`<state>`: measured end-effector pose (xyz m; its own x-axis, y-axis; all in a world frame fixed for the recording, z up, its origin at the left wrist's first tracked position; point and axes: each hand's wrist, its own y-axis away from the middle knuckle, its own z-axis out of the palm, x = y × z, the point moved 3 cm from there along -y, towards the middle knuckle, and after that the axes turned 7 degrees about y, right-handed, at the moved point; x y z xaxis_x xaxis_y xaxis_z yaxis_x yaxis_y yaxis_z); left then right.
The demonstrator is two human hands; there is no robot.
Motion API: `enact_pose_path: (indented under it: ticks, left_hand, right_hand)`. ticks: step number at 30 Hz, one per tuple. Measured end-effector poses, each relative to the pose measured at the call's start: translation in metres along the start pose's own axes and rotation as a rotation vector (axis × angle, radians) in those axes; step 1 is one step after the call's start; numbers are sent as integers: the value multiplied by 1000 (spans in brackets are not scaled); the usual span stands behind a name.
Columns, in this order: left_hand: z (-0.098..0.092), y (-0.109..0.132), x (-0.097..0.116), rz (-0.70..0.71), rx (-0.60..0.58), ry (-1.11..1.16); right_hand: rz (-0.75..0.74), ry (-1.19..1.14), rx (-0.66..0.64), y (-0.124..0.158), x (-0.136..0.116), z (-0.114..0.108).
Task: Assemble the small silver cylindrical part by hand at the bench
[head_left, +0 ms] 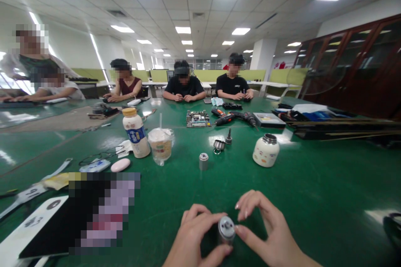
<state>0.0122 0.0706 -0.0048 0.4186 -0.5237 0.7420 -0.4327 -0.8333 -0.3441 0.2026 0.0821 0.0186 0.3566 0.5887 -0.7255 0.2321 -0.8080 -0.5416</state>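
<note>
Silver cylinder [226,237], axis upright, hub [227,225] upward

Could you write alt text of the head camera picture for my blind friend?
The left hand grips a silver cylinder at a green table, the right hand curved open beside it. Beyond stand a similar cylinder, a bottle, a cup and an open white jar; people sit opposite.

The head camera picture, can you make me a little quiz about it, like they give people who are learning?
1. True or false: a straw sticks up from the plastic cup.
2. What colour is the cap on the tall bottle?
A) Black
B) Orange-tan
C) Green
3. Which hand has its thumb and forefinger around the nearer metal cylinder?

Key: 1. True. 2. B. 3. The left hand.
</note>
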Motion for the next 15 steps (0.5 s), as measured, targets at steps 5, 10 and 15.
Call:
enact_pose_path:
  ticks: [5,10,15]
  left_hand:
    - [-8,0,6,120,108,145]
    - [-14,-10,17,68,215,29]
    - [-23,-18,23,41,248,-54]
  right_hand:
    - [93,-89,-299,6,4,7]
    - [251,20,-471,3,2,17]
    - [240,83,-452,2,1,19]
